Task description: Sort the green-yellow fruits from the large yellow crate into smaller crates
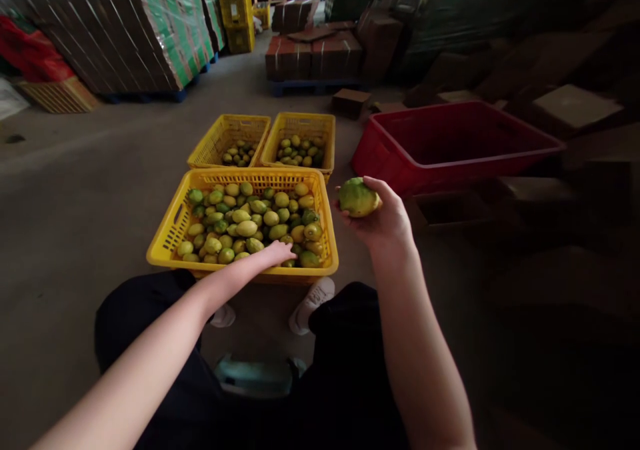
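Note:
My right hand (383, 213) is raised to the right of the near yellow crate (159, 243), its fingers wrapped round a large green-yellow lemon (358, 197). Inside that crate lie many green and yellow lemons (247, 229). My left hand (281, 253) reaches down among the fruit at the crate's front right. Its fingertips touch the lemons there, but they are partly hidden, and whether they grip one does not show.
Behind the near crate stand two more yellow crates, a left one (200, 145) and a right one (327, 140), each with lemons low inside. A big red tub (385, 153) is at the right. Carton stacks (313, 58) on a blue pallet (300, 87) stand further back.

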`<action>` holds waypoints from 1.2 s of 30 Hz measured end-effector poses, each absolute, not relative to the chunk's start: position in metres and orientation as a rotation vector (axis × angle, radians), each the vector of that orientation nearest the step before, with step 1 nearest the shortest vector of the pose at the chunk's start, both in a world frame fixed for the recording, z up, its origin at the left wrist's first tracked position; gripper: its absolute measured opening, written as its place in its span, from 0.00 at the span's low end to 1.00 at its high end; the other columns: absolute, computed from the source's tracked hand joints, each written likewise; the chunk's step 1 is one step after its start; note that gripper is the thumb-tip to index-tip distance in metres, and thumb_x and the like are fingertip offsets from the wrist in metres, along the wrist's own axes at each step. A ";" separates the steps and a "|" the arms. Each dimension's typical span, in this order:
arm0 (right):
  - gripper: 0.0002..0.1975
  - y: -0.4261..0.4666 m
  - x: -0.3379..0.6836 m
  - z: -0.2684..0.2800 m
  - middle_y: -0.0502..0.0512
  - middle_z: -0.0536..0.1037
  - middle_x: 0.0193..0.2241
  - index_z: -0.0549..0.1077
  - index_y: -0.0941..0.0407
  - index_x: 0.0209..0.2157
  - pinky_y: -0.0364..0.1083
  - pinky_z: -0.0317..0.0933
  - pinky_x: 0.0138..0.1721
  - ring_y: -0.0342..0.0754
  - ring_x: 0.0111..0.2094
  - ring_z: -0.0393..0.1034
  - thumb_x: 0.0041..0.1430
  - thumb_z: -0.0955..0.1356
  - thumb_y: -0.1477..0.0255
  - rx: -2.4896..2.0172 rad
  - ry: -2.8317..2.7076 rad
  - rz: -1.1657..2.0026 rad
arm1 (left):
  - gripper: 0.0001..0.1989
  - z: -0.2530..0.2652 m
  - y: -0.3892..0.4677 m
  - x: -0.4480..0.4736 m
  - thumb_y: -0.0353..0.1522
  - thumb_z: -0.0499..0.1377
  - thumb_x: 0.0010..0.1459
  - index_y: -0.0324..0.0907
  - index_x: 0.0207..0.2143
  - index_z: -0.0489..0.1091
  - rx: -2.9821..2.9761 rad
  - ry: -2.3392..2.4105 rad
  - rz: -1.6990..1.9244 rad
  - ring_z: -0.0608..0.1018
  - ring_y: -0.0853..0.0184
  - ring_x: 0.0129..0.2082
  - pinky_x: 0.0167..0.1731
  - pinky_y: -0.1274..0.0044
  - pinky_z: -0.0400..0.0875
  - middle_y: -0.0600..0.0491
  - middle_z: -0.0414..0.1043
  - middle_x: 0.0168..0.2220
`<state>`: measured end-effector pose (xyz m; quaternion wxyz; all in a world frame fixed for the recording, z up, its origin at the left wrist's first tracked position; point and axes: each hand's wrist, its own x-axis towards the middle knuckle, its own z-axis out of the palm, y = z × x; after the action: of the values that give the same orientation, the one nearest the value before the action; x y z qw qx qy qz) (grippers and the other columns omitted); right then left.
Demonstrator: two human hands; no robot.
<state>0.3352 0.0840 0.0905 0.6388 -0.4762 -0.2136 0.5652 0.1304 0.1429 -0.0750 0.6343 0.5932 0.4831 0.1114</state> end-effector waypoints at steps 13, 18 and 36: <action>0.14 0.116 0.266 0.097 0.47 0.80 0.24 0.75 0.50 0.30 0.43 0.66 0.17 0.47 0.24 0.74 0.43 0.78 0.61 -1.033 -0.531 1.341 | 0.18 0.029 0.190 0.053 0.35 0.69 0.56 0.41 0.47 0.73 0.940 0.883 0.759 0.80 0.67 0.33 0.43 0.73 0.76 0.52 0.78 0.34; 0.15 0.126 0.236 0.103 0.46 0.79 0.23 0.77 0.52 0.31 0.42 0.66 0.17 0.45 0.21 0.73 0.43 0.78 0.61 -0.936 -0.532 1.403 | 0.20 0.073 0.183 0.049 0.43 0.54 0.68 0.35 0.44 0.73 0.544 0.679 0.991 0.78 0.69 0.30 0.37 0.78 0.78 0.48 0.75 0.31; 0.15 0.148 0.202 0.128 0.53 0.81 0.25 0.79 0.57 0.29 0.43 0.61 0.18 0.45 0.19 0.71 0.48 0.71 0.59 -0.804 -0.509 1.185 | 0.28 0.119 0.188 0.056 0.51 0.48 0.69 0.39 0.31 0.74 0.062 0.561 1.432 0.81 0.66 0.27 0.31 0.75 0.78 0.50 0.76 0.26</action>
<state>0.2023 0.1482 0.1284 0.7247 -0.3644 -0.2308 0.5373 0.0563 0.1875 0.1185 0.7183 0.0282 0.2534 0.6473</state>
